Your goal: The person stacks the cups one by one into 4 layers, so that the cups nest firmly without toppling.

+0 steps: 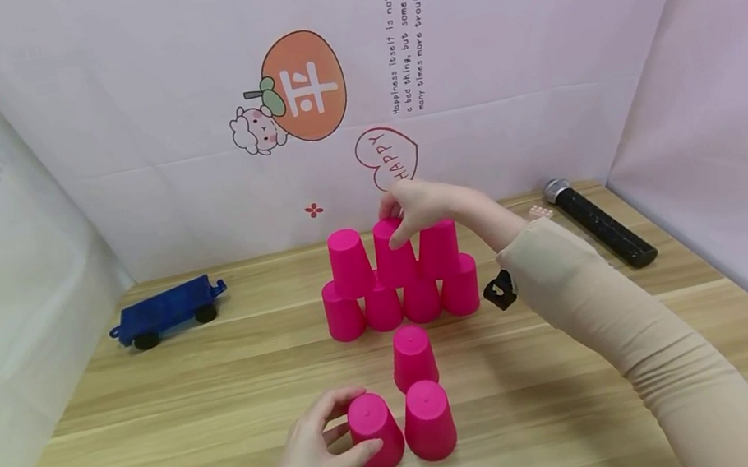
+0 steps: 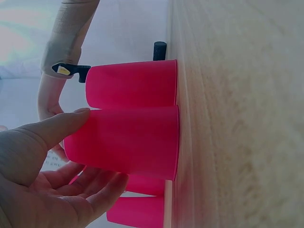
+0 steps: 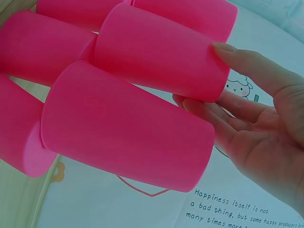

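Bright pink plastic cups stand upside down on the wooden table. In the head view, a bottom row [image 1: 345, 314] of several cups carries an upper row of three. My right hand [image 1: 420, 204] reaches over from the right and grips the middle upper cup [image 1: 397, 267] near its top, thumb on one side and fingers on the other. Close to me, my left hand [image 1: 308, 458] holds the near left cup [image 1: 379, 445] between thumb and fingers; in the left wrist view this cup [image 2: 128, 140] rests at the table surface. Right beside it stands another cup [image 1: 430, 424].
One more single cup [image 1: 414, 360] stands between the near pair and the stack. A blue toy wagon [image 1: 167, 312] sits at the far left. To the right lie a black microphone [image 1: 601, 223] and a small black object [image 1: 499, 291]. A printed white cloth [image 1: 176, 135] rises behind the table.
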Tool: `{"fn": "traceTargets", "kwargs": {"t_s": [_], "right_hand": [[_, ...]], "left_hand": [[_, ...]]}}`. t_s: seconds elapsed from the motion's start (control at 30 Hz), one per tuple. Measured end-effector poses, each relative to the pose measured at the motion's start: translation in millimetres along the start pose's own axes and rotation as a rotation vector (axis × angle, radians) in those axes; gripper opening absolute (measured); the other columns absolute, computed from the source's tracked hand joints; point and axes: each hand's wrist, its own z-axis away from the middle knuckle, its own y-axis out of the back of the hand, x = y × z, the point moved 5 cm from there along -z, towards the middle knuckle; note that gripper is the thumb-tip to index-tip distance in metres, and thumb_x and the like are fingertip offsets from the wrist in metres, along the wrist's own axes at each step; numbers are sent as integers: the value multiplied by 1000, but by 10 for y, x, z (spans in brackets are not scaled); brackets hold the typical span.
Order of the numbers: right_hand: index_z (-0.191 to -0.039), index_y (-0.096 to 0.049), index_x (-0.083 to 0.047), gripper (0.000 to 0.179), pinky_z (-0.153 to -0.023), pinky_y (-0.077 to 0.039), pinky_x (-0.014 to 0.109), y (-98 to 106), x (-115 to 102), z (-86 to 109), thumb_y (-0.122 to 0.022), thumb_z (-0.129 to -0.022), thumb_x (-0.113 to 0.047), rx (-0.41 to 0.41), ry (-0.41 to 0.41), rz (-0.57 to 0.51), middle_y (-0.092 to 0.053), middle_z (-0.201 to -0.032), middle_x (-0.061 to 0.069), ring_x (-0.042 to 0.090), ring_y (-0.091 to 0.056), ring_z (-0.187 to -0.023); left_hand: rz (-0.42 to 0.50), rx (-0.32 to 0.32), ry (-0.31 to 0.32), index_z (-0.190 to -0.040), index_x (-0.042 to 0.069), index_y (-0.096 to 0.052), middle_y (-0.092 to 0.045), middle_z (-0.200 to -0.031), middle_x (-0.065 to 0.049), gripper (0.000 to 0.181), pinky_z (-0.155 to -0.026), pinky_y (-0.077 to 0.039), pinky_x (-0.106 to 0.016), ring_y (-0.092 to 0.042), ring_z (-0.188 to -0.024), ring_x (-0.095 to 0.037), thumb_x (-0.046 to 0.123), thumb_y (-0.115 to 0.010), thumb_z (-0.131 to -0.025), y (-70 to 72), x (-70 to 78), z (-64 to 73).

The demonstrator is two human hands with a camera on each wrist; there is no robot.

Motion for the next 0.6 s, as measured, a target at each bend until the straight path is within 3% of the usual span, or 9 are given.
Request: {"fn": "traceTargets", "kwargs": {"t_s": [0.6], "right_hand": [[-119,-58,2,45,-91,-52,39,-3,8,3,-73,-78,-10,-3,-26,5,-62,-116,18,30,-58,-108]], "left_hand": [[0,-1,-11,-121,6,-56,-61,-116,-8,53,-88,-55,-32,-57,-110,-29,18,-79,-75,-2,14,6]]}}
